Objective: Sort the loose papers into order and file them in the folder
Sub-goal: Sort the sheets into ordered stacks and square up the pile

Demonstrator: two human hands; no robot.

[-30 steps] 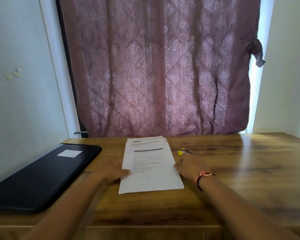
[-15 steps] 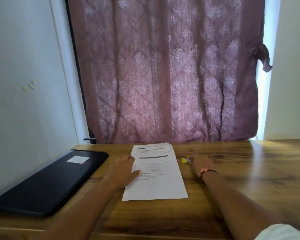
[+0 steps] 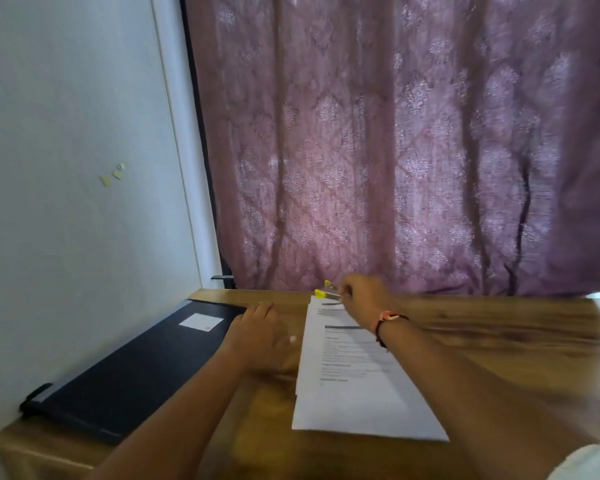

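A stack of printed papers [image 3: 357,400] is laid flat on a wooden table [image 3: 499,341]; a closed black folder [image 3: 136,368] is set at the table's left, beside the wall. The left hand [image 3: 260,337] is rested palm down on the wood between folder and papers, fingers straight, just beside the stack's left edge; whether the paper is touched cannot be told. The right hand [image 3: 364,296] is held over the stack's far end, its forearm crossing above the sheets; a small yellow-tipped object [image 3: 326,293] is pinched in its fingers. A purple patterned curtain [image 3: 395,150] is hung behind the table.
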